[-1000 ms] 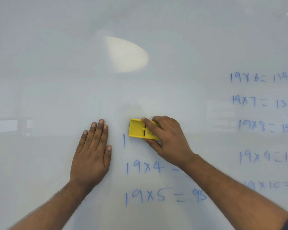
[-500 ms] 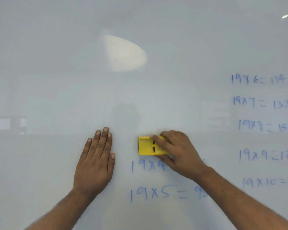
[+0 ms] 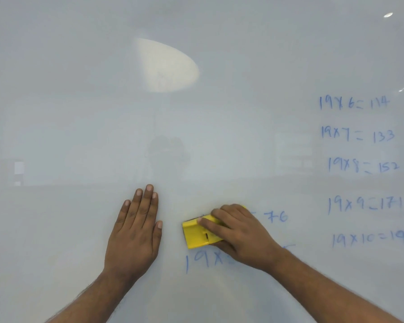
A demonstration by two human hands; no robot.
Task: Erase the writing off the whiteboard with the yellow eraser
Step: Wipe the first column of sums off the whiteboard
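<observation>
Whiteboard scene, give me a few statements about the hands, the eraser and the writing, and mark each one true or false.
1. The right hand grips the yellow eraser against the whiteboard. True.
2. The left hand holds a marker. False: it rests flat on the board with straight fingers and holds nothing.
3. The column of sums at the right has been wiped. False: 19x6 down to 19x10 are all there in blue.
4. The eraser lies to the right of the left hand, apart from it. True.
5. The writing is in red ink. False: it is blue.
</observation>
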